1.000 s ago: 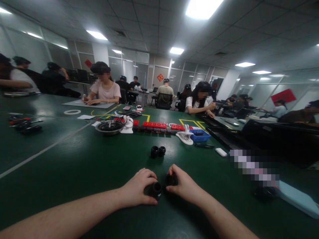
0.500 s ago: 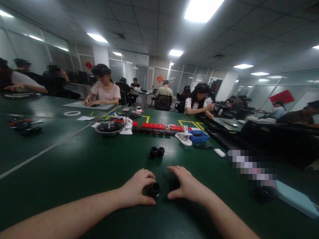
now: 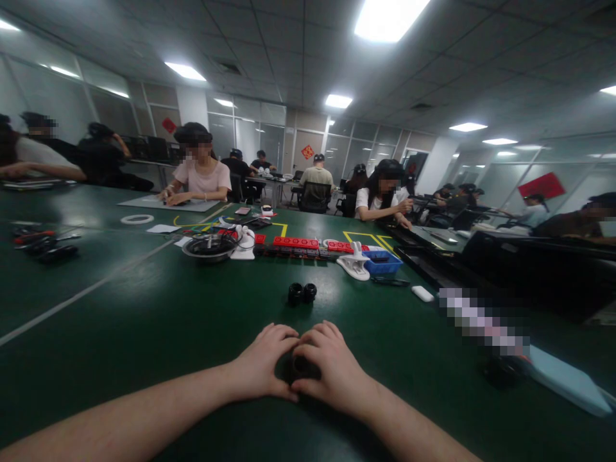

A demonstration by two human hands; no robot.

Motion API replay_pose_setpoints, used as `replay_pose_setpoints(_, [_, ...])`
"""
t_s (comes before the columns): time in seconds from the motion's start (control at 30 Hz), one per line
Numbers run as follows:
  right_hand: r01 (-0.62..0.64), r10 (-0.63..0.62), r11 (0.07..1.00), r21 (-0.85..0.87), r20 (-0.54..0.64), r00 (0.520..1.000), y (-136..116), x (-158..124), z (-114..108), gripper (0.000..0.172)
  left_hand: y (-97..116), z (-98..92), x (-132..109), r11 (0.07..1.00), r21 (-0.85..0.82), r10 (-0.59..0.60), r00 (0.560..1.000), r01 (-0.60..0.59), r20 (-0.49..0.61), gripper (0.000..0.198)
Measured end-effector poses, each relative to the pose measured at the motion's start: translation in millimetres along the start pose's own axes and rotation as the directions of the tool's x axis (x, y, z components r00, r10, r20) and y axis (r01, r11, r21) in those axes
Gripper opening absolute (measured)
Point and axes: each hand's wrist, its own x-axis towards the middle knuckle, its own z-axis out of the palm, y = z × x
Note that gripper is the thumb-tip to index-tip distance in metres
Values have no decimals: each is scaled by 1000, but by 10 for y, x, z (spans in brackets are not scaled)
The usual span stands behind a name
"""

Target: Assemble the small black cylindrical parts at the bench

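White ceiling panels (image 3: 389, 16) light the room from above, the nearest blown out, and sheen the green desk (image 3: 144, 308). Shadow pools between our left hand (image 3: 262, 369) and right hand (image 3: 332, 372), so the black part (image 3: 301, 367) barely shows. Edges bow; distant figures look soft.

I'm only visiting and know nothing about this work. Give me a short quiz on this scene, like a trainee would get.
1. True or false: the left hand and right hand close together over a black part.
2. The small bin beyond them is: A red, B blue, C yellow?
3. How many loose black cylinders stand on the table just beyond the hands?
Key: 1 true; 2 B; 3 two.
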Motion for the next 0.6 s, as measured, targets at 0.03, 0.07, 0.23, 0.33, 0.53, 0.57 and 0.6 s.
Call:
replay_pose_setpoints(0.03, [1,-1,1000,-13,25,1000,-13,-9,-47,36,-4,-6,-2,1000,9,3,999,-4,34,82])
replay_pose_setpoints(0.07, [1,1,1000,-27,53,999,-31,-22,-97,36,-5,-16,-5,1000,19,13,997,-14,73,85])
replay_pose_setpoints(0.23, [-43,58,995,-92,160,985,-166,-180,-274,32,25,-96,-15,997,50,53,978,-65,203,91])
replay_pose_setpoints(0.33, [-133,143,989,-71,167,975,-207,-383,-267,33,46,-133,-22,997,46,57,974,-69,217,93])
replay_pose_setpoints(0.53, [-427,425,904,-32,196,884,-42,-982,-254,36,58,-158,-30,997,35,53,972,-62,228,91])
replay_pose_setpoints(0.57, [-473,471,881,-34,179,864,17,-1093,-265,36,55,-158,-31,997,31,55,971,-64,231,90])
replay_pose_setpoints(0.6, [-516,514,856,-32,154,844,82,-1204,-277,35,52,-158,-32,998,27,56,971,-64,232,90])
